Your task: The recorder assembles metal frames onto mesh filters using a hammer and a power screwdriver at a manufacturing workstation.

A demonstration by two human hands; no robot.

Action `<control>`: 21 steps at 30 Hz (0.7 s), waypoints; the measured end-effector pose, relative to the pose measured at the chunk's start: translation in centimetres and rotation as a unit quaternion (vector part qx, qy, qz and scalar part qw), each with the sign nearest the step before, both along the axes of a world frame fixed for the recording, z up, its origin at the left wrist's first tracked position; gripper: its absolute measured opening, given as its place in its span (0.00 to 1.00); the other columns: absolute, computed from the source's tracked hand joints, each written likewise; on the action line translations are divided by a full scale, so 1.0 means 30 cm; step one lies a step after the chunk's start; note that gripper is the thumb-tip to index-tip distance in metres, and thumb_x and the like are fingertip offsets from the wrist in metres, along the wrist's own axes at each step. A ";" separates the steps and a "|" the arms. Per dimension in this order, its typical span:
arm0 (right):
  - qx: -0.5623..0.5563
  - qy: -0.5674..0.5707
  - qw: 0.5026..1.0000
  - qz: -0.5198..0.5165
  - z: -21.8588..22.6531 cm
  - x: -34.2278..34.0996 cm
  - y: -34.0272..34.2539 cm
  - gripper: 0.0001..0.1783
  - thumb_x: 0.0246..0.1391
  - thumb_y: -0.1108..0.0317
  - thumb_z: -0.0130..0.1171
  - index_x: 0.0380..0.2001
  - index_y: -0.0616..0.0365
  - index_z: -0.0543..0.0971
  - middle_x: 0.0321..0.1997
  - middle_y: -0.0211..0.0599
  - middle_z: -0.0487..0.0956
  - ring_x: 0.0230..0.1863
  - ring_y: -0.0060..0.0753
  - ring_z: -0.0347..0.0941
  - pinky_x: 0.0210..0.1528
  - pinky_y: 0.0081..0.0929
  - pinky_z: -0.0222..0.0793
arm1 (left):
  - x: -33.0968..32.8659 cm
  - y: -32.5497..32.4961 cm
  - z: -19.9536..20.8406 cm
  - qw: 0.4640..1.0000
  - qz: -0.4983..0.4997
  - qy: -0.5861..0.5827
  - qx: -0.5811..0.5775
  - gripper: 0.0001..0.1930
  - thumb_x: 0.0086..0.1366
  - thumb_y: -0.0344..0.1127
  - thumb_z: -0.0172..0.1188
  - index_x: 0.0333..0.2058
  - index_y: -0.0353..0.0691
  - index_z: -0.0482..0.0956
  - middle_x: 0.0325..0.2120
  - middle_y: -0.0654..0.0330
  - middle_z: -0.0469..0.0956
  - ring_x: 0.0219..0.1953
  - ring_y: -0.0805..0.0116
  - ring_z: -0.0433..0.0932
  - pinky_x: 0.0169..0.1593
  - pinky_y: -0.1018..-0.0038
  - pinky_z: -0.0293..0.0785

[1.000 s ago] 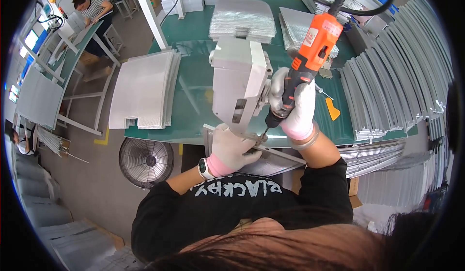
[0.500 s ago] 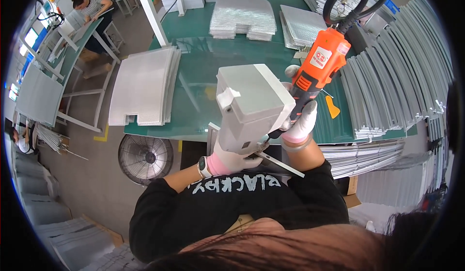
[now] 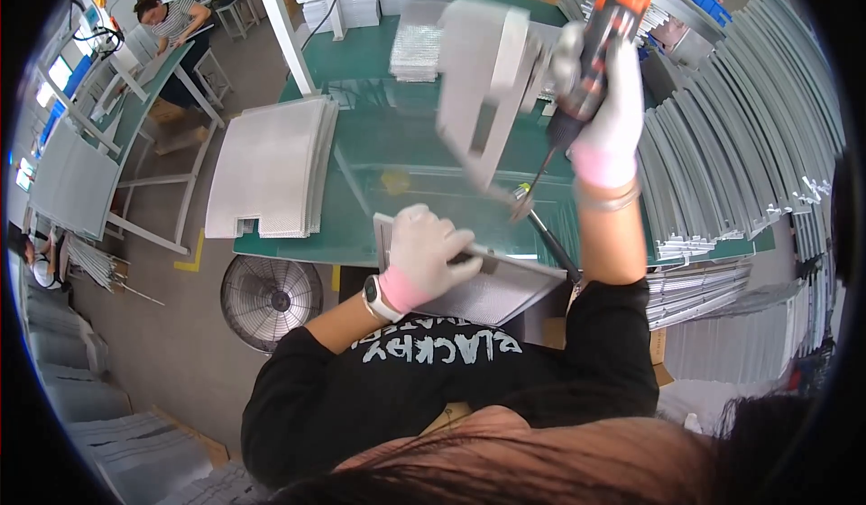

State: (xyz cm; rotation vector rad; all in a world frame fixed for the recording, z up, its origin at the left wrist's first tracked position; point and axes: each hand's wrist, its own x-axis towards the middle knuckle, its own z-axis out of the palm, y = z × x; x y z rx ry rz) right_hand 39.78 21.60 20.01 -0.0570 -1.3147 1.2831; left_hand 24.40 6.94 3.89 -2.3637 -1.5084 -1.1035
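My left hand [image 3: 426, 254], in a white glove with a pink cuff, grips the edge of a framed mesh panel [image 3: 492, 290] close to my body. My right hand [image 3: 616, 113], also gloved, is raised over the far right of the green table [image 3: 361, 158]. It holds an orange and black power screwdriver [image 3: 600, 68] with its long bit pointing down. Left of that hand is a light grey box-like thing [image 3: 469, 72], smeared by motion; whether the hand touches it I cannot tell. A dark-handled tool [image 3: 552, 243] with a metal end slants between table and panel.
White mesh sheets [image 3: 271, 167] are stacked at the table's left, another stack [image 3: 417, 45] at the back. Long grey frame strips [image 3: 731, 144] crowd the right side. A floor fan [image 3: 271, 298] stands left of me. A co-worker [image 3: 171, 22] works at a far-left bench.
My right hand has lifted the screwdriver up and away from my body. The grey box-like thing has moved away from my left hand, uncovering the framed panel. The left hand has shifted slightly away from me.
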 end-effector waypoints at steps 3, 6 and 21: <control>0.135 -0.168 0.950 -0.225 0.158 0.052 0.042 0.22 0.64 0.69 0.50 0.59 0.64 0.65 0.46 0.42 0.76 0.45 0.28 0.73 0.46 0.24 0.70 | -0.075 0.133 0.016 0.998 0.056 0.007 -0.008 0.12 0.48 0.47 0.66 0.24 0.46 0.79 0.18 0.60 0.75 0.27 0.57 0.73 0.37 0.61 0.65; 0.253 -0.063 0.908 -0.328 0.195 0.053 0.123 0.35 0.61 0.64 0.57 0.67 0.64 0.59 0.47 0.40 0.78 0.50 0.32 0.74 0.55 0.25 0.69 | -0.184 0.343 0.006 0.990 0.139 -0.007 -0.026 0.14 0.52 0.45 0.65 0.34 0.44 0.81 0.26 0.58 0.78 0.34 0.54 0.76 0.43 0.58 0.67; 0.087 -0.796 0.533 -0.274 -0.827 0.528 -0.207 0.40 0.51 0.57 0.63 0.65 0.56 0.63 0.53 0.54 0.70 0.58 0.59 0.65 0.60 0.49 0.63 | -0.403 -0.293 -0.371 0.955 0.178 -0.216 -0.092 0.12 0.61 0.28 0.58 0.43 0.35 0.78 0.41 0.51 0.79 0.47 0.53 0.76 0.52 0.63 0.71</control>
